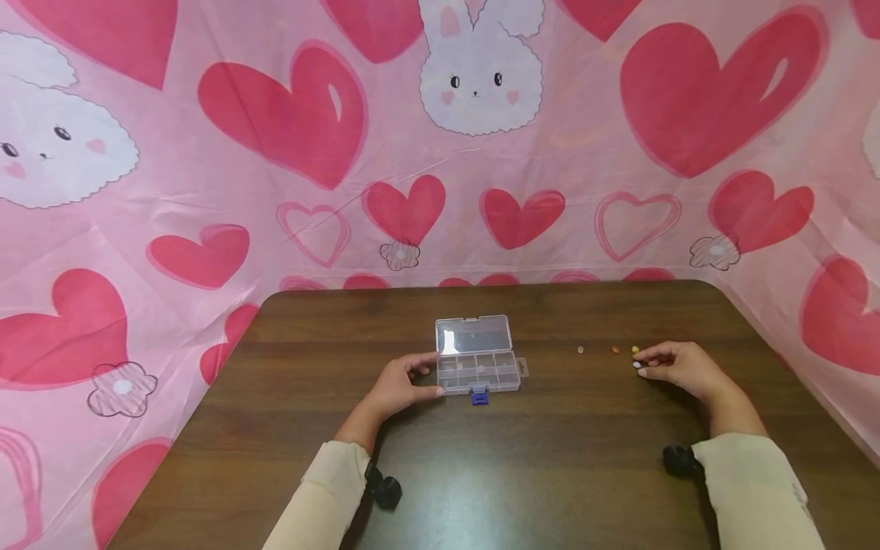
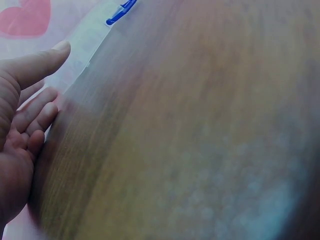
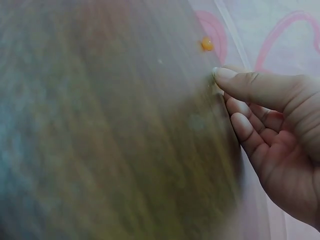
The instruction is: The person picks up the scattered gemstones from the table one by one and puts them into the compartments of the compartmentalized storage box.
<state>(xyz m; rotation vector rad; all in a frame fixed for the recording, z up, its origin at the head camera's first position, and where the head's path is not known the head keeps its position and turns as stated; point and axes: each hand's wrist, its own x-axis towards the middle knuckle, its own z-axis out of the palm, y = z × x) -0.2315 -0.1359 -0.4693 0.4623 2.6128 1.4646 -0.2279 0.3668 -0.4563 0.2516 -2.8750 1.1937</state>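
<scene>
A clear plastic compartment box (image 1: 479,374) lies on the table with its lid (image 1: 474,336) raised at the back and a blue latch (image 1: 480,396) at the front. My left hand (image 1: 407,383) holds the box's left end, thumb at the front corner and fingers towards the back. Over to the right, my right hand (image 1: 677,368) has a small white bead (image 1: 636,365) between thumb and fingertips, low at the tabletop. Just behind it lies a yellow bead (image 1: 635,349), with an orange bead (image 1: 615,350) to its left. In the right wrist view the thumb covers the fingertips' hold.
A small clear bead (image 1: 580,349) sits between the box and the orange bead. The brown wooden table (image 1: 536,466) has rounded back corners. Behind it hangs a pink cloth (image 1: 577,153) printed with hearts and rabbits. A hanging tab (image 1: 523,367) juts from the box's right end.
</scene>
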